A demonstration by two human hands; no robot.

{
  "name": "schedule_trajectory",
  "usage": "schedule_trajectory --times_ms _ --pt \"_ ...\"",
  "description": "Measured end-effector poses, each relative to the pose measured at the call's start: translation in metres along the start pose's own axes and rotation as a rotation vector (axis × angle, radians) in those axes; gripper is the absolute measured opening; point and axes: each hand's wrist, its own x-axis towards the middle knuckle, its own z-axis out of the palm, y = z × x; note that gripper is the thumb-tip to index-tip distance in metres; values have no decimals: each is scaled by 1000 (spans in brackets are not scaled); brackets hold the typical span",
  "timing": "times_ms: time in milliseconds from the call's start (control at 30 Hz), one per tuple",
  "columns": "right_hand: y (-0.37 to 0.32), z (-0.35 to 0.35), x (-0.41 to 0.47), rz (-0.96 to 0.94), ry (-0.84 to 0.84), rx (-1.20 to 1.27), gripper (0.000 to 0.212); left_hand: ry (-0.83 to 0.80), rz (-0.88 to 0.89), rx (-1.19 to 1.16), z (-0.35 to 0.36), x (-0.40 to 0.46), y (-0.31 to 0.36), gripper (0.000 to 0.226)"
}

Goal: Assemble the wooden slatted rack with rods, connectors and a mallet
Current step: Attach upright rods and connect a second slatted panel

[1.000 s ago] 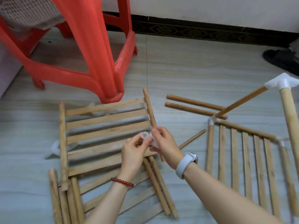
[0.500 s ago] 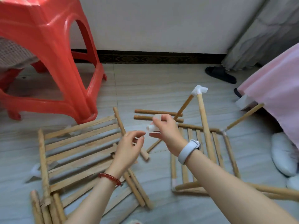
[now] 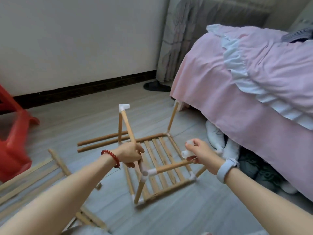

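left hand (image 3: 131,154) grip: closed round frame rod (image 3: 128,128) | right hand (image 3: 201,154) grip: pinching connector (image 3: 186,153) at rod end

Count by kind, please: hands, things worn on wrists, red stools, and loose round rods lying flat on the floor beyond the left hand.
Hands: 2, left hand gripping a wooden frame rod, right hand pinching a translucent plastic connector
Wrist items: 2, red bead bracelet, pale grey watch
Red plastic stool: 1
Loose round wooden rods: 2
Total: 7

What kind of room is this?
Most likely a home bedroom: a bed with pink bedding, a grey curtain and a dark slipper lying on the tiled floor.
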Motion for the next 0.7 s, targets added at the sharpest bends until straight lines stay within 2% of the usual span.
schedule_trajectory --times_ms 67,133,200,267,333,500,600,700 --pt "15 -28 -4 34 16 -27 11 -72 77 211 10 -8 17 40" --pt "27 -50 -5 37 38 -40 15 -75 265 465 36 -17 41 30" --pt "36 -65 -4 28 54 -29 16 -38 440 621 66 -25 66 22" --pt "45 -76 -6 15 55 -14 15 53 568 791 82 -19 85 31" --pt "52 -82 -8 5 57 10 14 117 631 859 80 -2 86 46" --pt "58 -88 -1 25 17 107 18 64 451 1002 66 13 66 90" --pt "51 -90 0 13 35 200 13 157 423 996 89 11 76 91" --pt "46 -91 -2 -1 25 230 11 246 291 878 119 11 101 81"
